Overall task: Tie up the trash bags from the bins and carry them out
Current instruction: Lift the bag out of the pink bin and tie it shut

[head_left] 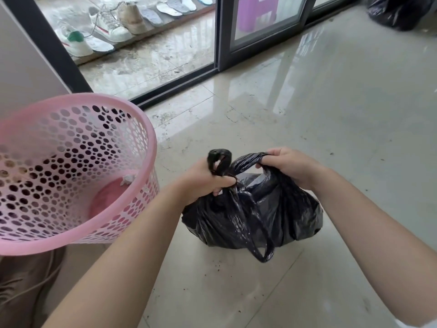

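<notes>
- Black trash bag (255, 216) sits on the tiled floor (331, 114), just right of the pink perforated bin (71, 169), which holds no liner, only a scrap of paper at the bottom.
- Your left hand (208, 181) is curled tight round one gathered handle (218, 159); the loop sticks up above your fist. Your right hand (290, 166) pinches the other handle at the bag mouth, fingers folded over the plastic.
- No knot visible yet, so judge the tying as just begun. Mouth is open between the 2 hands.
- Risk 1: thin film. If you pull the handles apart hard, the plastic prob. stretches or tears at the base of a handle, and the contents spill.
- Risk 2: a loose loop (262, 252) hangs down the front of the bag, near the floor. Can't tell if it's a 3rd strap or part of a handle. Leave it out of the knot and it may snag or drag on carry-out.
- Risk 3: floor looks glossy w/ grit specks near the bag. Lifting before the knot holds could let the bag sag open and drop more debris.
- Risk 4: bin is tilted toward you, close to your left forearm; an elbow swing could knock it.
- 2nd black bag (399, 13) sits far right by the sliding door (264, 31); also needs carrying out.
</notes>
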The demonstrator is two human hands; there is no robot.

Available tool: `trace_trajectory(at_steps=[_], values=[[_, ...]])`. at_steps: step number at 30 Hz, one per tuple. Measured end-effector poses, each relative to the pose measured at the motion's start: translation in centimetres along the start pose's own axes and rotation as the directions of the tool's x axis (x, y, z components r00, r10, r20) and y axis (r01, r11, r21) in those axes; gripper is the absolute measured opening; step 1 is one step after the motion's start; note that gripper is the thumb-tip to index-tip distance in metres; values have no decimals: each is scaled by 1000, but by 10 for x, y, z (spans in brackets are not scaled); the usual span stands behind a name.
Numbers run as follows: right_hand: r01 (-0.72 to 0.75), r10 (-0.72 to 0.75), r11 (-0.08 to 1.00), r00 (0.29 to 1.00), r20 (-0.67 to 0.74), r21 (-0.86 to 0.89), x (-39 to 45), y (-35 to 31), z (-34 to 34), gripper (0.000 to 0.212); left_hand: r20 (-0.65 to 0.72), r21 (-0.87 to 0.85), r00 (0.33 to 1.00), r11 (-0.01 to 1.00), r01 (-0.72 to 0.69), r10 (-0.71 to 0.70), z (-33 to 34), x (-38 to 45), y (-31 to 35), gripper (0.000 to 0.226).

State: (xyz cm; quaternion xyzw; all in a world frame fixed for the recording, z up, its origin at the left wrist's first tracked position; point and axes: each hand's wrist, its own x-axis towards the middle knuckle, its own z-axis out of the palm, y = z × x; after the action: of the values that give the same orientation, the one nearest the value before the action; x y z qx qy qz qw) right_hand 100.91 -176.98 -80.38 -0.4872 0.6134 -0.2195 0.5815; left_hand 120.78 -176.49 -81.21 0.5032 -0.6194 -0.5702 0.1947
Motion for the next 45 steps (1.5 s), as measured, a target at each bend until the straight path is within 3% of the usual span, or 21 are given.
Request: trace_trajectory(at_steps=[3, 5, 9, 13, 16, 18, 21, 24, 28, 33, 35, 37, 40, 42, 45], values=[[76, -77, 990, 997, -6, -123, -9, -9, 3, 29, -166, 26, 986, 1000, -2, 6, 4, 8, 2, 30], [84, -78, 979, 996, 42, -186, -15, -13, 3, 23, -296, -42, 954, 998, -53, 38, 6, 10, 7, 19], [97, -54, 949, 988, 146, -300, -24, -16, -2, 20, -482, -327, 875, 915, -234, 51, 3, 10, 13, 33], [49, -35, 980, 996, 78, -192, -26, -16, -11, 27, -416, -636, 907, 691, -345, 70, 3, 5, 18, 39], [-11, 12, 999, 999, 39, -38, -25, -16, -9, 33, -295, -806, 944, 492, -330, 149, 0, 2, 17, 54], [-19, 22, 999, 997, 68, -43, -25, -14, -6, 28, -246, -847, 954, 441, -298, 172, 0, 1, 16, 63], [13, -5, 998, 994, 112, -66, -28, -15, 1, 13, -246, -847, 952, 437, -302, 182, -1, 0, 14, 68], [39, -42, 999, 982, 187, 22, -28, -17, 7, 14, -231, -830, 956, 475, -291, 182, -1, -1, 13, 67], [99, -125, 988, 963, 237, 120, -26, -19, 11, 21, -181, -790, 967, 559, -251, 178, -2, -2, 17, 44], [74, -76, 997, 952, 297, 19, -25, -13, 19, 37, -167, -746, 968, 617, -249, 188, 0, -3, 18, 38], [109, -113, 994, 971, 211, 29, -25, -13, 20, 35, -169, -753, 968, 609, -250, 188, -1, -4, 18, 38], [195, -196, 972, 981, -8, 132, -23, -19, 15, 25, -180, -782, 969, 572, -247, 172, -2, -4, 17, 38], [338, -278, 900, 932, -233, 275, -23, -29, 0, 24, -141, -813, 977, 545, -206, 159, -1, -7, 14, 44], [359, -327, 925, 919, -221, 125, -24, -33, -12, 22, -113, -818, 981, 546, -182, 159, -1, -5, 15, 52], [246, -285, 937, 949, -135, -249, -30, -36, -30, 29, -221, -858, 970, 451, -245, 105, -3, -3, 20, 68]])
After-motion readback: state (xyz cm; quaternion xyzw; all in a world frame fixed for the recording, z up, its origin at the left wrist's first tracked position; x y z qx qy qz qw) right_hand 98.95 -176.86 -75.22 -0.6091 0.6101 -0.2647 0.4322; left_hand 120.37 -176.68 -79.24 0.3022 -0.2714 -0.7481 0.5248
